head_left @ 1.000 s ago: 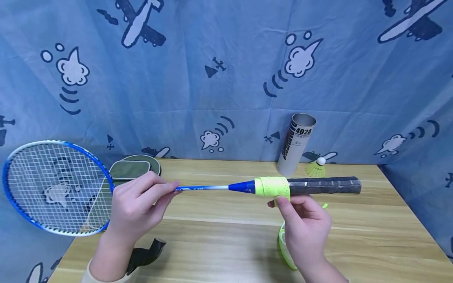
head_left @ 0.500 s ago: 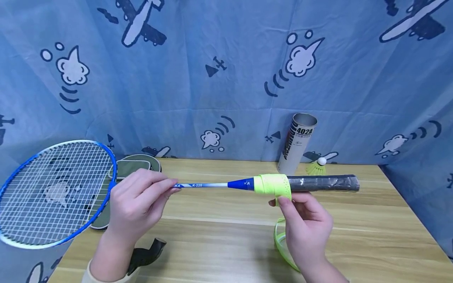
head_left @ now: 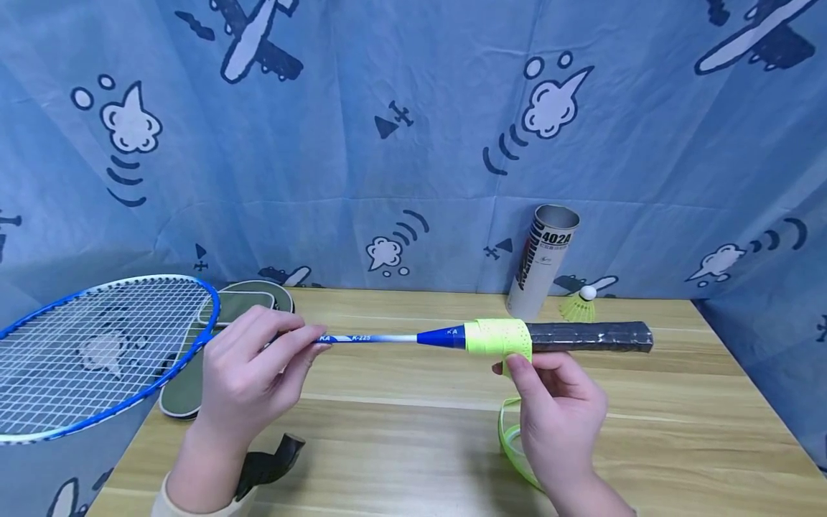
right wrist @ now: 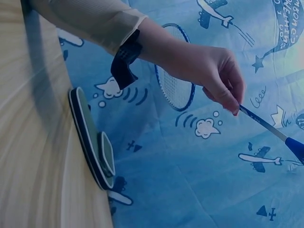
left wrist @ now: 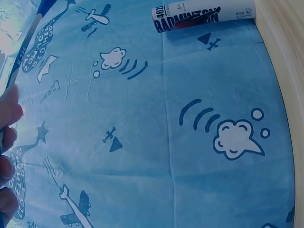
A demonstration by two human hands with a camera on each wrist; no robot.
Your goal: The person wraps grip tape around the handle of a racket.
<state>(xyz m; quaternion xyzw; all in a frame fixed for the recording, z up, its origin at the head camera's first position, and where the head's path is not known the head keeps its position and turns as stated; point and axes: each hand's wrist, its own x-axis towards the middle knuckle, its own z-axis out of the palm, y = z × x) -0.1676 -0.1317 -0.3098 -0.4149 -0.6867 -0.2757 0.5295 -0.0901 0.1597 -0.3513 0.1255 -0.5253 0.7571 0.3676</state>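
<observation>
A blue and white badminton racket is held sideways above the table, its strung head at the left. My left hand pinches the shaft between thumb and fingers; the right wrist view shows this left hand too. Neon yellow-green grip tape covers the upper part of the handle, beside the blue cone. The rest of the handle is black. My right hand pinches the tape's loose run just under the handle. A slack loop of that tape hangs behind the right hand, partly hidden by it.
On the wooden table, a white shuttlecock tube stands at the back, with a yellow shuttlecock to its right. A green racket-shaped case lies at the left, partly behind the racket head. A blue printed curtain hangs behind.
The racket has rolled about its shaft, so its head looks flatter and reaches past the left edge of the head view. Both hands have stayed nearly in place; the slack tape loop has shifted slightly left.
</observation>
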